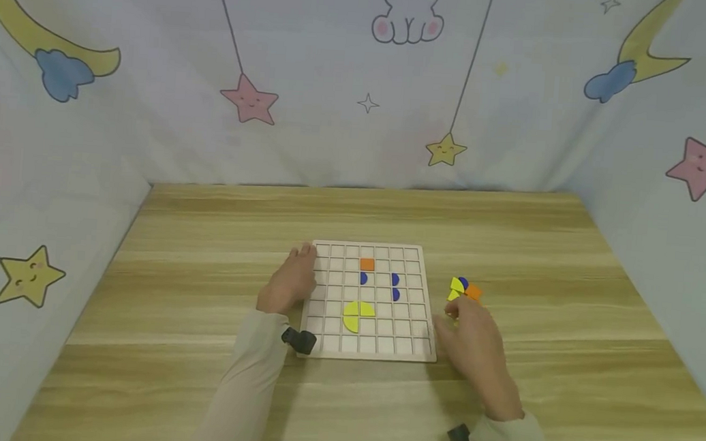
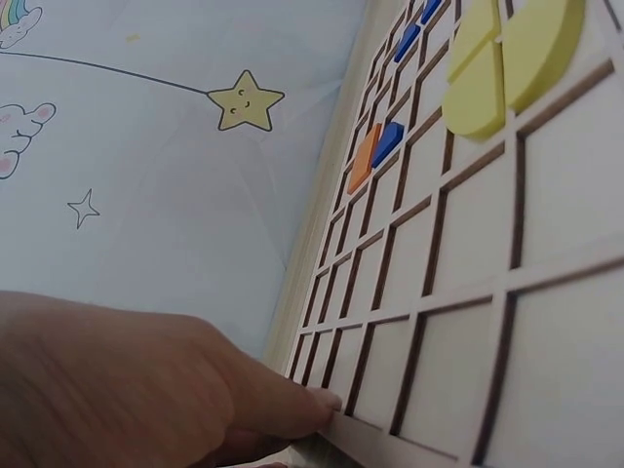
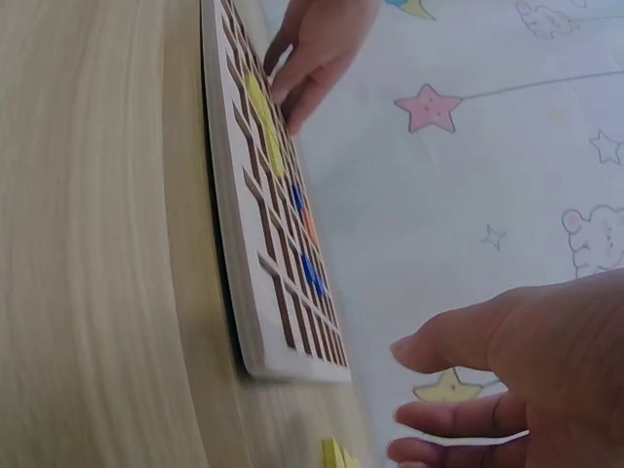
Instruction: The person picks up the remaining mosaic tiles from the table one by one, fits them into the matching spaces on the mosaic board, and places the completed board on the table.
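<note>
A pale wooden grid board (image 1: 403, 328) lies on the table. My left hand (image 1: 289, 284) holds its left edge; in the left wrist view the thumb touches the rim. On the board sit an orange square piece (image 1: 367, 264), three blue half-round pieces (image 1: 395, 279), and yellow quarter-round pieces (image 1: 352, 323) grouped together. Right of the board, my right hand (image 1: 474, 338) reaches over a small pile of yellow pieces (image 1: 456, 284), a blue piece (image 1: 463, 282) and an orange piece (image 1: 473, 292). In the right wrist view its thumb and fingers are apart, with nothing seen between them.
The wood-grain table (image 1: 222, 239) extends around the board. Behind and at both sides hangs a pale cloth (image 1: 315, 143) printed with stars, moons and a bear. A black wrist camera (image 1: 299, 340) sits on the left sleeve, another black device (image 1: 459, 438) by the right.
</note>
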`<state>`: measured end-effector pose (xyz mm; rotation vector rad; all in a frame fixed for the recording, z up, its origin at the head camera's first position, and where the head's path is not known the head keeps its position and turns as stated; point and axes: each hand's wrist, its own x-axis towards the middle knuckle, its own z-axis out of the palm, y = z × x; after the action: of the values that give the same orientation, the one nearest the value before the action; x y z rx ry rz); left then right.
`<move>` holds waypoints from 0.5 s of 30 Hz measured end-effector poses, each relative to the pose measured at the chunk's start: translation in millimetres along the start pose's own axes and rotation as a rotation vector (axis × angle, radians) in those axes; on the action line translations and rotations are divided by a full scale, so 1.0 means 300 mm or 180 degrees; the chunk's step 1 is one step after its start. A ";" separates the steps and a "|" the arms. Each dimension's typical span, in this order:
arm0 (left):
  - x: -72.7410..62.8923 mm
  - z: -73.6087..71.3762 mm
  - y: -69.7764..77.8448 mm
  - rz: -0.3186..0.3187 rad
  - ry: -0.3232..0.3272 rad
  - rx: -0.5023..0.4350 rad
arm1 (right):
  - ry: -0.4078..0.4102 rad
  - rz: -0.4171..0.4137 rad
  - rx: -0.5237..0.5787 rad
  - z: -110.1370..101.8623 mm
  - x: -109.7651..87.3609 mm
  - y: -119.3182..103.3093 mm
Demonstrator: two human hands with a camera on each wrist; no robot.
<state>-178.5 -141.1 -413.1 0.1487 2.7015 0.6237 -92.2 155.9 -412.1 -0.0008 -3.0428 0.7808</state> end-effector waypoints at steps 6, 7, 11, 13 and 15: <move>0.000 0.000 0.004 -0.0011 -0.0009 0.0010 | -0.0121 0.0271 -0.0412 -0.030 -0.019 0.045; 0.000 0.000 0.005 -0.0016 -0.0010 0.0014 | -0.0165 0.0324 -0.0472 -0.032 -0.022 0.051; 0.001 0.002 0.003 -0.0020 -0.0011 0.0027 | -0.0286 0.0425 -0.0649 -0.031 -0.023 0.070; 0.000 0.001 0.003 -0.0021 -0.0020 0.0027 | -0.0269 0.0428 -0.0684 -0.027 -0.018 0.076; 0.002 -0.001 0.003 -0.0025 -0.0033 0.0011 | -0.0236 0.0433 -0.0685 -0.022 -0.012 0.081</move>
<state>-178.9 -140.3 -412.7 0.1420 2.6919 0.6145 -88.5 180.4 -417.9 -0.1846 -3.2083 0.4634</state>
